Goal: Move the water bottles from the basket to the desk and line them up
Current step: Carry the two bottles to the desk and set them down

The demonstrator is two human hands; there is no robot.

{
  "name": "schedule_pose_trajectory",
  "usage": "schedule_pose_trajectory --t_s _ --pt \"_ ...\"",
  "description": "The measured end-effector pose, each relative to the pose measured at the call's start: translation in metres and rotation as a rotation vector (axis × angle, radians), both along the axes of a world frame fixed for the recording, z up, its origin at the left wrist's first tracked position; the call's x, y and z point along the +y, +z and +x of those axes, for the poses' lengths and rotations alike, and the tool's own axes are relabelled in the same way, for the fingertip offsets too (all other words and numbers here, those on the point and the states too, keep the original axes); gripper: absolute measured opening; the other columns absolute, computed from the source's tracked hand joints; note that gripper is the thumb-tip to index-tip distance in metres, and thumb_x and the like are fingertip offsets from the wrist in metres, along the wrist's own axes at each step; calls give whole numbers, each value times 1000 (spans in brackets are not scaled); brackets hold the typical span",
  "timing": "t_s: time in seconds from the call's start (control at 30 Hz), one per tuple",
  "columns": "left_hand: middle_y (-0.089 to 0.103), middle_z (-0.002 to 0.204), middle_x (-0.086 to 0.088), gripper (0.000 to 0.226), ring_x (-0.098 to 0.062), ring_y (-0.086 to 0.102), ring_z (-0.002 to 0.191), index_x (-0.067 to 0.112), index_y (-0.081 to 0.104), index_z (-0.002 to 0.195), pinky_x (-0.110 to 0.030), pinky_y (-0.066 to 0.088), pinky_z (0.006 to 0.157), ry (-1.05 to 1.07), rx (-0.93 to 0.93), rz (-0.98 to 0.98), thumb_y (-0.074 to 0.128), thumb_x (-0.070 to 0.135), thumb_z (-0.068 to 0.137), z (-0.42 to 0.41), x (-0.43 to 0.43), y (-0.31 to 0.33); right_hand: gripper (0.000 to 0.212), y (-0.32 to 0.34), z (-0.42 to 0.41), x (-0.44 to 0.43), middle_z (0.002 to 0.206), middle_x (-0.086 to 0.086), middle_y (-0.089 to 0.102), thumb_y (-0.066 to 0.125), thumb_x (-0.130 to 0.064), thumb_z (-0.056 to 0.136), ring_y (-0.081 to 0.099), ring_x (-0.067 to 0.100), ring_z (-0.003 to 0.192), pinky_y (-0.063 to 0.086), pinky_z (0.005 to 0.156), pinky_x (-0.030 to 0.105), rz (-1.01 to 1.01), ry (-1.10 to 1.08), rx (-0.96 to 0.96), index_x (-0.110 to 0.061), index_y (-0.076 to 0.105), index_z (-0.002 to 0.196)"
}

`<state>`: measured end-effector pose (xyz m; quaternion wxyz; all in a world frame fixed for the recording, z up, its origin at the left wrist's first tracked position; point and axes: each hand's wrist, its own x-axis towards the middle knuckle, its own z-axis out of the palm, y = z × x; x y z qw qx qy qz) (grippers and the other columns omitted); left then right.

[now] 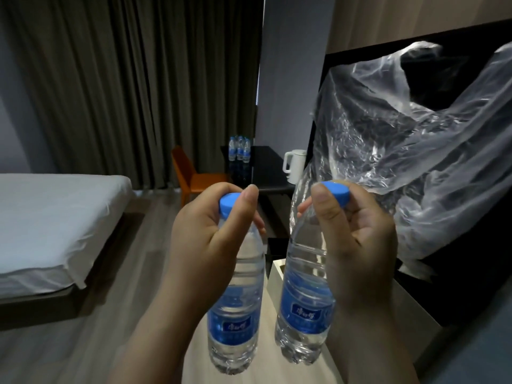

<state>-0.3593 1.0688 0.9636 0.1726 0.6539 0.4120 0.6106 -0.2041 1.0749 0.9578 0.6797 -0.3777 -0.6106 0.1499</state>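
Left hand (205, 239): lower centre of frame; fingers and thumb curled tight round the neck of the left bottle (235, 309), just under its blue cap.
Right hand (357, 245): right of centre; thumb and fingers pinch the right bottle (304, 306) at its blue cap.
Both bottles: hang roughly upright, side by side, close but apart, over a pale wooden top (266, 375) (blue labels face the camera).
Desk (266, 164): dark, mid-frame, far back; a group of bottles (240, 149) stands at its far end, a white kettle (293, 164) nearer.
Plastic bag (415, 139): clear, crumpled, upper right, behind the right hand.
Chair (191, 176): orange, left of the desk.
Bed (55, 217): white, left edge.
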Motion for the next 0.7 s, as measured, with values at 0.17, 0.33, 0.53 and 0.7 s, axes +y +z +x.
schedule_pose_trajectory --t_s 0.17,0.33,0.53,0.7 --pt "65 67 1 44 -11 61 63 18 62 73 -17 47 59 30 8 8 40 54 86 -20 69 -5 29 -4 -21 70 76 -4 68 53 -47 89 67 14 73 50 66 17 17 45 -18 -20 64 86" --pt "65 68 1 44 -12 62 66 19 62 73 -21 50 63 47 -23 21 40 55 85 -58 149 -4 30 -1 -58 149 73 -2 66 52 -49 89 63 14 67 47 61 17 9 48 -69 -23 63 84" --pt "66 69 5 42 -10 63 67 21 61 72 -16 49 63 45 -17 30 41 56 85 -110 249 7 28 11 -109 242 73 -6 67 52 -49 90 64 15 67 48 62 27 17 35 -60 -24 63 85" --pt "66 72 5 40 -11 64 70 23 60 72 -16 48 63 54 -37 -4 42 55 85 -141 317 -3 26 5 -138 308 74 -3 68 53 -49 89 64 16 66 52 59 32 -30 50 -71 -25 64 85"
